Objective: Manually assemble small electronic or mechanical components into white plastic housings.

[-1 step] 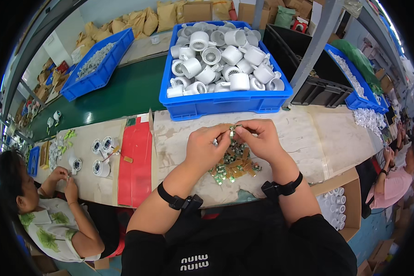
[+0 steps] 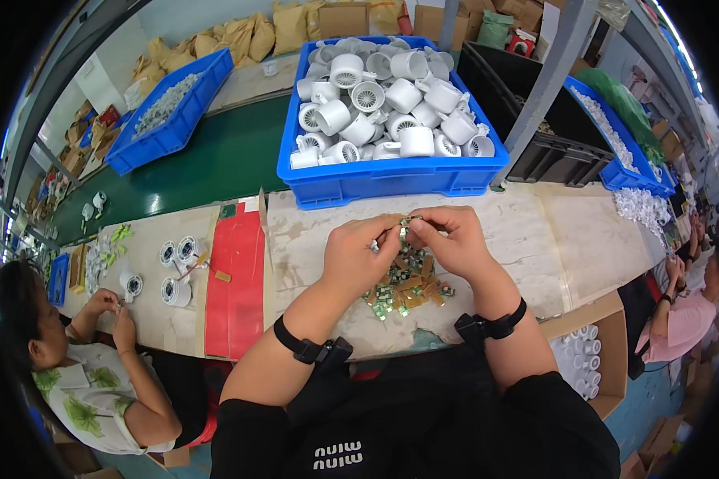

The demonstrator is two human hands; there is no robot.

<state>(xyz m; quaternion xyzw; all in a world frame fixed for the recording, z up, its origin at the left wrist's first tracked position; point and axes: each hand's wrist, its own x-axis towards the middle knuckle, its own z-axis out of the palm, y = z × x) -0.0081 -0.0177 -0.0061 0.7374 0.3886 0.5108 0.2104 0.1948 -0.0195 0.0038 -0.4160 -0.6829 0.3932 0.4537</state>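
Circuit board (image 2: 406, 223), left hand (image 2: 361, 249), right hand (image 2: 458, 239), both pinching

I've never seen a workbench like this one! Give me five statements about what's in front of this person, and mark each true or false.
1. The left hand and right hand meet at a small green piece. True.
2. The large blue crate beyond the hands holds brown sacks. False: this crate holds white cup-shaped parts.
3. A red sheet lies to the left of the pile of small circuit boards. True.
4. Only one of the person's wrists has a black band. False: there is a left band and a right band.
5. A black crate stands to the right of the large blue crate. True.
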